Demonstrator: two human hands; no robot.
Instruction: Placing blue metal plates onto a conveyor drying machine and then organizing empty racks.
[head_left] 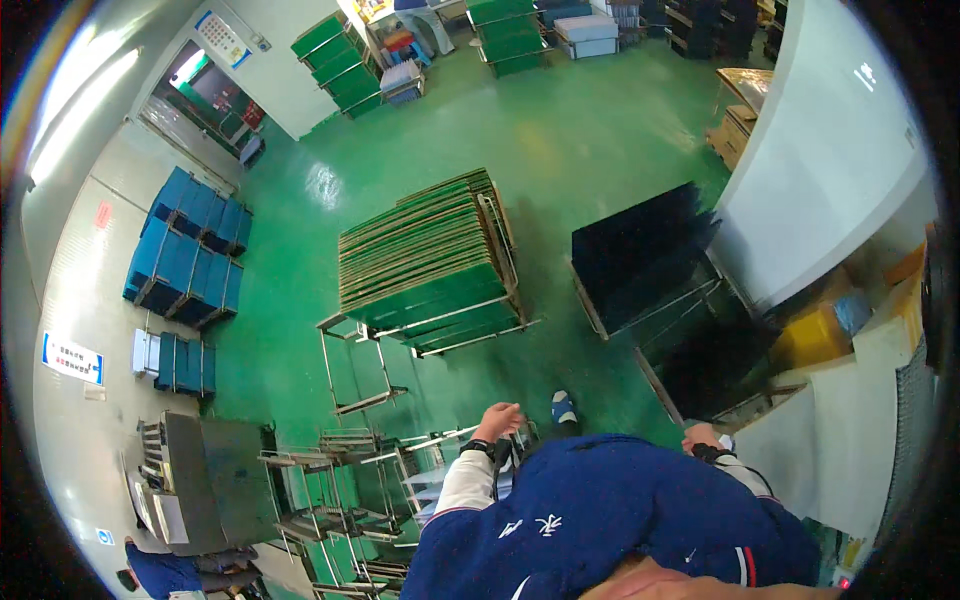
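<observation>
My left hand (500, 420) hangs in front of me, its fingers curled and pressed together, with nothing seen in them. Just below it stands a metal rack with pale sheets (432, 487). Off to the right, my right hand (703, 437) is at the near corner of a metal-framed rack holding black sheets (715, 370). Its fingers look curled; whether they grip the frame or something small is too fine to make out. Ahead of my left hand, a wheeled rack is packed with upright green panels (430, 255). An empty metal frame (360, 370) stands beside it.
Another black-filled rack (640, 260) stands at the right, near a white wall (830, 160). Blue crates (185, 250) line the left wall. Several bare metal racks (330, 500) crowd the lower left, near another person (165, 570). Green stacks (340, 65) stand at the back.
</observation>
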